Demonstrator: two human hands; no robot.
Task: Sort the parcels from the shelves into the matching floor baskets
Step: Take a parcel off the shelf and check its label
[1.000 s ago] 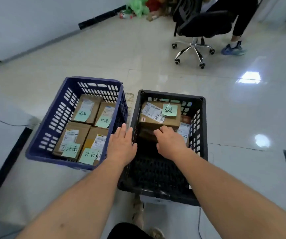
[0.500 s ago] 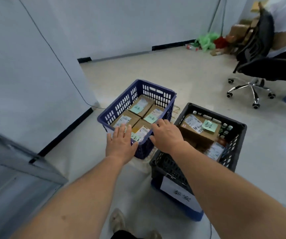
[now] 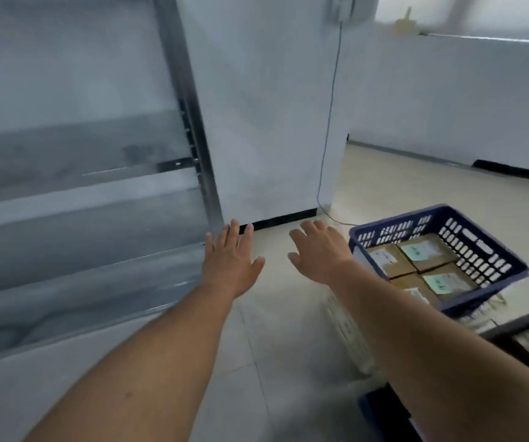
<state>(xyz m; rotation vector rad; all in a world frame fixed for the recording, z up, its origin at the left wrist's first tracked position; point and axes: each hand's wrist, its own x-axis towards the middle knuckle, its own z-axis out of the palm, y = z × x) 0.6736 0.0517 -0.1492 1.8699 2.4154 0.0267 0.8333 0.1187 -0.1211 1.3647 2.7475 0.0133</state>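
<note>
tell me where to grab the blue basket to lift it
Probably the thick top rim of the blue basket, gripped on two opposite sides, coming from above: it sits open-topped on the floor, with parcels lying flat inside, so keep it level.

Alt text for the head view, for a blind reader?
The left hand and right hand reach forward, open and empty, beside a blurred metal shelf. At right, a blue basket on the floor holds labelled parcels.
</note>
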